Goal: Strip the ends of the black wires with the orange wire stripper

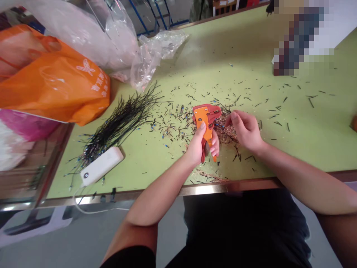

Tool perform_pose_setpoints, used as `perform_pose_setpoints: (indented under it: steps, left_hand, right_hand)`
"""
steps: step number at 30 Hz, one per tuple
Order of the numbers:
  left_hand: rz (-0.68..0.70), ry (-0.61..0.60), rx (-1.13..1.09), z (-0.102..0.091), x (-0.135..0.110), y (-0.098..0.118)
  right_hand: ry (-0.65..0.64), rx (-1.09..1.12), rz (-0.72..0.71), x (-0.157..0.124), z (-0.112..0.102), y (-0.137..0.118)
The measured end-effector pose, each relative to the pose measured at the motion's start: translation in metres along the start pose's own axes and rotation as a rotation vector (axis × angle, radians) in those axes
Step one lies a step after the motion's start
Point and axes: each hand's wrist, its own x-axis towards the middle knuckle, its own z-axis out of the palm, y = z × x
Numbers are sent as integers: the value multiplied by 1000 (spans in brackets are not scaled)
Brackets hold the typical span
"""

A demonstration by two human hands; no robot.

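So the wire stripper sits near the middle of the counter, a bit back from the near edge. It's in the left hand, whose grip is wrapped tight round the orange handles, thumb on top, red head pointing at the far edge. The right hand is just beside the head with its grip narrow, thumb and forefinger pinched together. There may be a thin wire in there, but I honestly can't tell, it's too small to see.

Handling-wise, I'd guess the stripper is light, stiff and mostly plastic, so not fragile. The handles are where to hold it, low down for leverage and well clear of the head. The loose wires look thin and floppy, so I'd pinch them close to the end.

A pile of copper strands lies right under the hands, with black scraps all over the counter. Toward the left edge there's a bundle of black wires, with a white power bank touching its near end. The orange bag and the clear plastic bags sit in the far left corner.
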Motion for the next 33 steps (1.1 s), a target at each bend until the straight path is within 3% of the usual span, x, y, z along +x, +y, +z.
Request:
perform_pose_setpoints:
  steps: [9, 15, 21, 23, 26, 28, 29, 33]
  left_hand:
    - [-27, 66, -93, 7, -1, 3]
    - [-26, 25, -141, 8, -3, 7]
    - [-2, -12, -161, 11, -12, 12]
    - [68, 80, -189, -1, -15, 29]
    - [332, 356, -269, -28, -17, 60]
    - [465, 408, -330, -39, -15, 71]
    - [456, 386, -326, -40, -14, 70]
    - [148, 159, -178, -22, -8, 41]
  right_hand:
    - [53, 147, 66, 2, 2, -13]
    - [57, 353, 139, 0, 6, -15]
    - [28, 362, 133, -2, 1, -21]
    - [98, 369, 139, 7, -15, -18]
    - [454, 411, 105, 30, -46, -7]
    - [561, 383, 63, 43, -60, 4]
    - [537, 355, 46, 45, -62, 8]
    - [235, 157, -38, 32, -46, 14]
